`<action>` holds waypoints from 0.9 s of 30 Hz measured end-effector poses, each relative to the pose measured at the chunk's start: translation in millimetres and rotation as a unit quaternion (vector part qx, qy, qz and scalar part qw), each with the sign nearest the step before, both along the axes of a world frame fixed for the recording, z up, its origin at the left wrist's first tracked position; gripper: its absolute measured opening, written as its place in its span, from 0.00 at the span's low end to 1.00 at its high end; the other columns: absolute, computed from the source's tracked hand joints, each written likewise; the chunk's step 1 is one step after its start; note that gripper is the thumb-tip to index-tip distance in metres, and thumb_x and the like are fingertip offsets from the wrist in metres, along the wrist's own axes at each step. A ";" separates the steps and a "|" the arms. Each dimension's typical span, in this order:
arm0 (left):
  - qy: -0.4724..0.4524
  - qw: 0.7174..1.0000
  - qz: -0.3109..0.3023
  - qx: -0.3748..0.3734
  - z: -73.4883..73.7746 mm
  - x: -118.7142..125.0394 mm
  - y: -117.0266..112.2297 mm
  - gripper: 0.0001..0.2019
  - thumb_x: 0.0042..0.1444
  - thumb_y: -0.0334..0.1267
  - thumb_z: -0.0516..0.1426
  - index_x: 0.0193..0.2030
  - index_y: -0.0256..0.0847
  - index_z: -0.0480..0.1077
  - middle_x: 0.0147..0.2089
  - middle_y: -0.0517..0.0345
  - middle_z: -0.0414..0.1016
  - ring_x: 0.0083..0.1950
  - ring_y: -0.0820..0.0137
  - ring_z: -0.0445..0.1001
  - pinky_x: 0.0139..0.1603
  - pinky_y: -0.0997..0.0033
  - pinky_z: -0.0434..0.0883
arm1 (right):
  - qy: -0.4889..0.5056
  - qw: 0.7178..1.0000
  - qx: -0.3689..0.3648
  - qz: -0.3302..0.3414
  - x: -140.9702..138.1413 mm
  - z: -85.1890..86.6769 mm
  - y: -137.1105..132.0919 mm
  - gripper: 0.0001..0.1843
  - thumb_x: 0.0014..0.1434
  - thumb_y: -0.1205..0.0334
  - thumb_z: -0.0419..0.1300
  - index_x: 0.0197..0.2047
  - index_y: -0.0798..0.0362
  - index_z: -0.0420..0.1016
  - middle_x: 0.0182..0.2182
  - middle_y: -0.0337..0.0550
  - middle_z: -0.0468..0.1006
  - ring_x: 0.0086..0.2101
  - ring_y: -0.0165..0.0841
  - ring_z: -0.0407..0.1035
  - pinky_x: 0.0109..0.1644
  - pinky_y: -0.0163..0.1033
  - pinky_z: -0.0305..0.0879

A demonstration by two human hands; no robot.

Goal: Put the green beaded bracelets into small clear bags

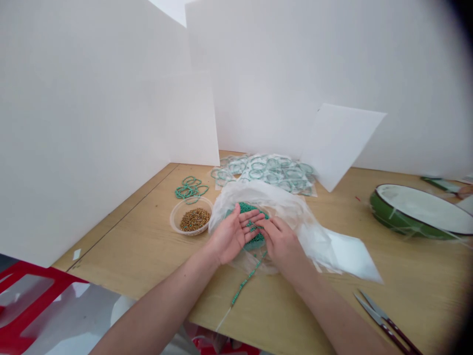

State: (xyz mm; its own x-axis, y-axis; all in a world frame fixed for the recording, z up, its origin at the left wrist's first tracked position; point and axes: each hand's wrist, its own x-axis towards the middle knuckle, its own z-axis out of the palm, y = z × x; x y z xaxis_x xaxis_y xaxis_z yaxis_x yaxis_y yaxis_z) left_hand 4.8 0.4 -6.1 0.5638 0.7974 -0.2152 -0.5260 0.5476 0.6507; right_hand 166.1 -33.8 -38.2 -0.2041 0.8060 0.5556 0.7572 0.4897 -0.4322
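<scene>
My left hand (236,234) is palm up with its fingers stretched out, over a heap of green beads (253,209) in a clear plastic bag (306,217). A few green beads appear at its fingers. Touching those fingertips, my right hand (283,241) has thumb and fingers pinched together. A strand of green beads (246,282) on a thin white thread runs from beneath my right hand down towards the table's front edge. What exactly lies between the pinched fingertips is too small to see, but the thread leads there.
Left of the bag stand a clear bowl of brown-gold beads (195,219) and green beaded loops (190,188). Bagged green bracelets (264,170) lie behind. On the right are scissors (384,318) and a green basin (391,214). White panels (258,74) surround the wooden table (140,249).
</scene>
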 end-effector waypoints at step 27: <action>0.020 1.000 0.000 0.005 -7.3 1.8 -0.3 0.26 0.65 0.54 0.48 0.49 0.31 0.73 0.55 0.39 0.73 0.50 0.66 0.73 0.55 0.67 0.68 | 0.023 0.999 -0.029 0.023 -1.9 4.0 -0.8 0.16 0.65 0.70 0.48 0.49 0.54 0.74 0.41 0.50 0.73 0.43 0.39 0.69 0.48 0.45 0.69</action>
